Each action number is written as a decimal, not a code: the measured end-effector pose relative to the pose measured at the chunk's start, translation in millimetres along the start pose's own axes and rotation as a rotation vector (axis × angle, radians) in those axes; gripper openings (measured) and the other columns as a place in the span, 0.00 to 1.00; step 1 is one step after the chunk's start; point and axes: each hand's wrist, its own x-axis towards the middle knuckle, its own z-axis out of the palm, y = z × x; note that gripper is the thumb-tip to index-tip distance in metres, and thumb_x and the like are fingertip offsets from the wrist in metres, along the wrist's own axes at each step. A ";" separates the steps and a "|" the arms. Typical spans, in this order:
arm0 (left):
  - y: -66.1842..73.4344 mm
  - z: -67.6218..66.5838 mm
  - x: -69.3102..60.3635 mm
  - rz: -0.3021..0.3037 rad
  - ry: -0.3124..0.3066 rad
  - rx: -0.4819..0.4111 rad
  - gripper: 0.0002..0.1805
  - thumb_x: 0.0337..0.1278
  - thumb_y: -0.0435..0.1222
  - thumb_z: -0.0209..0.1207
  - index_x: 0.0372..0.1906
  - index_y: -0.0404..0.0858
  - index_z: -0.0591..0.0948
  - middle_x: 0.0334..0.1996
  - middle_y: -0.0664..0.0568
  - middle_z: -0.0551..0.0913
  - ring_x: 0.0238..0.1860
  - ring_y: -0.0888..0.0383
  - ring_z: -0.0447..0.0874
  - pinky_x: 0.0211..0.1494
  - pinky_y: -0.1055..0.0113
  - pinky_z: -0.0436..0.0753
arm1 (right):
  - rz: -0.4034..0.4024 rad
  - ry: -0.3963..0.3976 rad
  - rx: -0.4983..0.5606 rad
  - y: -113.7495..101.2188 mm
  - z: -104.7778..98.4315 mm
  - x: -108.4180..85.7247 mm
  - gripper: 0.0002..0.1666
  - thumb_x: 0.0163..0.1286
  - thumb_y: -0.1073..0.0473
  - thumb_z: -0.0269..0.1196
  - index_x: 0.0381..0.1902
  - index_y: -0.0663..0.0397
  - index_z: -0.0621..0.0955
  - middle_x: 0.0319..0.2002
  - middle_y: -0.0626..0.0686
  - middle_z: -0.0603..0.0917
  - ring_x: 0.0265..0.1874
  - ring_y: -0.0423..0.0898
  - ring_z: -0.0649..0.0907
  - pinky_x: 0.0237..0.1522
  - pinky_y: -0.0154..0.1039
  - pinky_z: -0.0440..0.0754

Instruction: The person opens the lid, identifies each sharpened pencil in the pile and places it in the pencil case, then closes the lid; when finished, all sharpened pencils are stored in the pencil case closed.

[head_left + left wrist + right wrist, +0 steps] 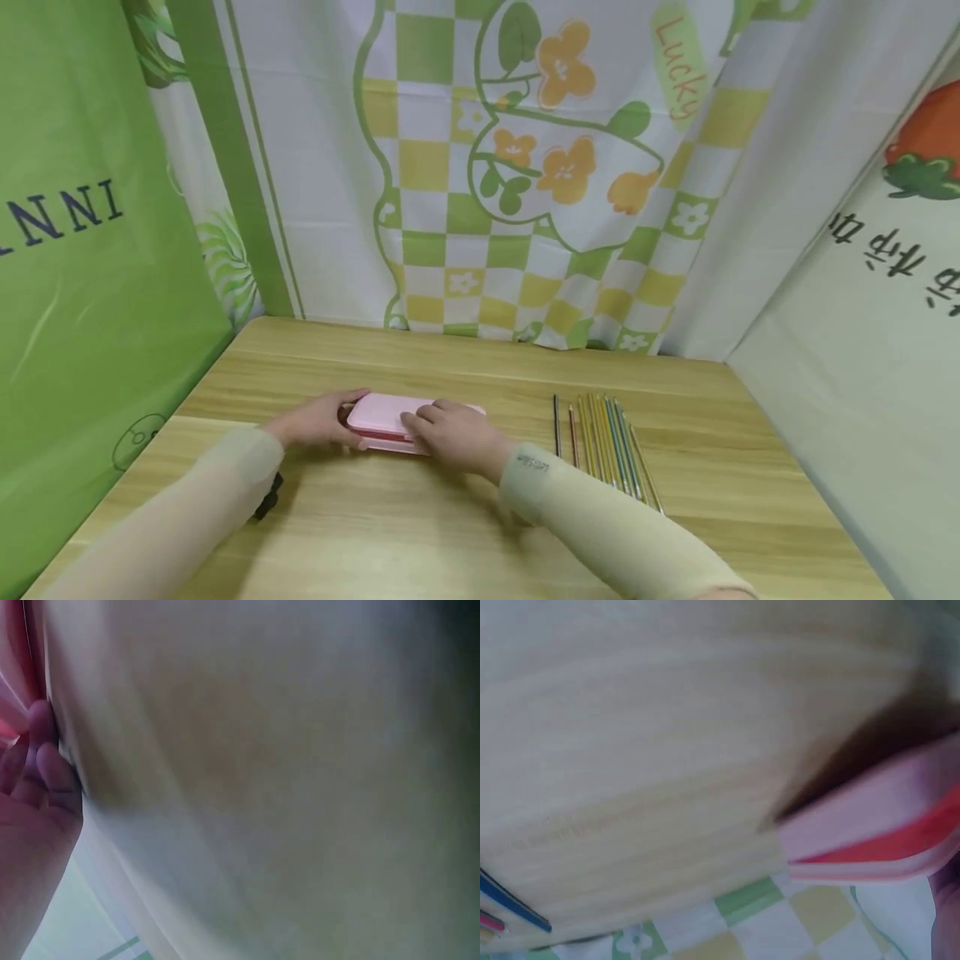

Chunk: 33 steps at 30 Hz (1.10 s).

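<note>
Two hands are on the pink case [382, 408], which lies flat on the wooden table [375, 542]. The left hand [324, 421] grips its left end, thumb at the near corner and fingers reaching the far one. The right hand [461, 437] rests with bent fingers over the right half of the case's lid; whether they pinch anything there I cannot tell. A red band runs along the case's near side, between pink lid and pink base. Right of the case and well apart from it, pencils [596, 442] lie side by side, yellow, blue, red and dark ones among them. Left of the case and nearer the person, a small black object [268, 497] shows beside the left sleeve [187, 492]. Beyond the case hangs a checked, flowered curtain [423, 167].
</note>
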 end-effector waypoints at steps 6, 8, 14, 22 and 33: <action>3.8 7.8 -4.9 0.012 0.032 -0.066 0.60 0.45 0.36 0.79 0.78 0.21 0.54 0.67 0.25 0.72 0.63 0.37 0.77 0.70 0.44 0.71 | 0.167 0.129 0.185 15.5 -8.9 4.2 0.13 0.81 0.56 0.58 0.56 0.54 0.82 0.46 0.52 0.85 0.45 0.49 0.85 0.50 0.42 0.84; 5.2 10.3 -4.7 0.033 0.038 -0.077 0.60 0.46 0.35 0.79 0.76 0.18 0.53 0.68 0.23 0.69 0.65 0.34 0.75 0.71 0.43 0.69 | 0.240 0.197 0.195 19.9 -12.4 7.5 0.09 0.80 0.57 0.60 0.49 0.54 0.84 0.40 0.52 0.83 0.40 0.49 0.83 0.47 0.43 0.83; 3.8 16.0 -3.4 0.065 0.059 -0.071 0.58 0.46 0.33 0.78 0.76 0.17 0.55 0.66 0.24 0.72 0.62 0.37 0.78 0.70 0.43 0.71 | 0.390 0.257 0.151 24.1 -18.4 20.7 0.08 0.77 0.58 0.63 0.42 0.55 0.86 0.35 0.51 0.82 0.35 0.48 0.81 0.44 0.44 0.82; 6.9 21.2 -0.3 0.125 0.070 -0.074 0.51 0.44 0.30 0.79 0.73 0.21 0.64 0.59 0.35 0.81 0.55 0.47 0.82 0.65 0.46 0.77 | 0.507 0.258 0.073 40.4 -14.0 35.8 0.08 0.77 0.59 0.63 0.39 0.55 0.87 0.34 0.53 0.87 0.36 0.52 0.85 0.42 0.46 0.85; 9.0 29.6 -8.0 0.121 0.114 -0.001 0.50 0.44 0.30 0.79 0.72 0.19 0.65 0.62 0.30 0.78 0.62 0.40 0.79 0.68 0.45 0.74 | 0.604 0.065 0.152 60.7 0.3 48.2 0.10 0.79 0.63 0.57 0.50 0.55 0.85 0.49 0.56 0.88 0.50 0.54 0.85 0.56 0.48 0.82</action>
